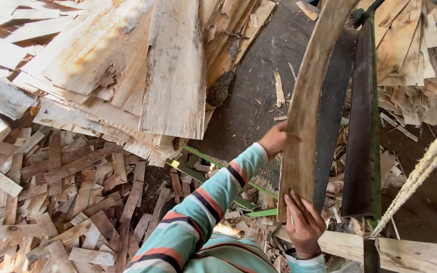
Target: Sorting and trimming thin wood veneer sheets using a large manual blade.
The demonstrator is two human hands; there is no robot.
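Note:
I hold a long, bent strip of wood veneer (307,101) upright against a dark metal blade (360,126) on a green frame. My left hand (275,139), in a striped sleeve, grips the strip's left edge at mid-height. Lower down, my right hand (304,222) clasps the strip's bottom end from below. The strip curves up and out of the top of the view.
A big stack of wide veneer sheets (142,76) lies at the upper left. Short offcut strips (51,202) litter the floor at the lower left. Another veneer pile (410,55) sits at the upper right. A thick rope (426,164) runs diagonally at right. A plank (410,253) lies below.

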